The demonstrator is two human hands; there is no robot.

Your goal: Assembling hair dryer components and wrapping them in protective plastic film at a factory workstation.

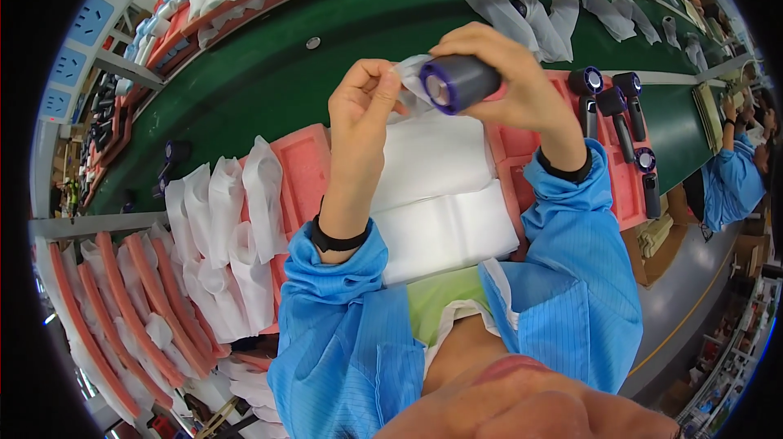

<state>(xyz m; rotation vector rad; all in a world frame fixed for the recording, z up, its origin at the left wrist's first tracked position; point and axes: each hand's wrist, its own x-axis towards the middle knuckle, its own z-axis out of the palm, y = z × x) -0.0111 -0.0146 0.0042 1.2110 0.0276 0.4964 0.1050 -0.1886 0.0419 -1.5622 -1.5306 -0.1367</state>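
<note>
In my right hand [515, 72] is a dark grey handheld fan [477, 80], its round, purple-rimmed end facing left. My fingers and thumb wrap around its body. A thin translucent white bag [414, 79] lies against that end. My left hand [363, 105] pinches the bag's edge between thumb and fingertips, just left of the fan. Whether the fan's handle is inside the bag is hidden. Below both hands lie stacks of flat white bags [440, 231] in front of my chest.
A pink foam tray [628, 194] at the right holds several bare fans [613, 105]. Wrapped items [263, 186] lie on pink foam at the left. More wrapped items [563, 23] lie on the green belt [261, 80]. Another person [734, 170] is at the far right.
</note>
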